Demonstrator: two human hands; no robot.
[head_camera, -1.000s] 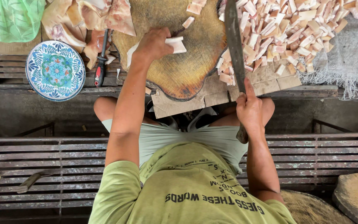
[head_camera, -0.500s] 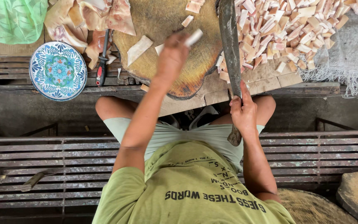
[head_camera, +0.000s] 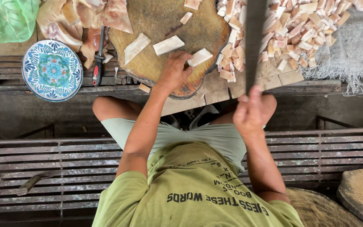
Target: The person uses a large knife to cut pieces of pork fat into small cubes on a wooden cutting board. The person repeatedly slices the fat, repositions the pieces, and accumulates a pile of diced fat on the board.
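Observation:
My left hand (head_camera: 172, 72) rests on the near right part of a round wooden chopping block (head_camera: 164, 25). It pinches a pale rectangular piece (head_camera: 200, 57) between fingers and thumb. Two more pale slabs (head_camera: 168, 45) lie on the block just beyond it. My right hand (head_camera: 248, 112) grips the handle of a long dark cleaver (head_camera: 255, 38). The blade points away from me, raised over the pile of cut pale chunks (head_camera: 299, 29) to the right of the block.
A blue patterned plate (head_camera: 52, 69) sits at the left on the wooden planks. A red-handled tool (head_camera: 98, 63) lies beside large uncut pinkish pieces (head_camera: 85, 21). A green bag (head_camera: 5, 19) is at far left and frayed grey cloth (head_camera: 353, 50) at right. Metal slats (head_camera: 43, 168) run beneath me.
My left hand drew back from the far middle of the block toward its near right edge, carrying the pale piece. The cleaver and my right hand stayed nearly in place.

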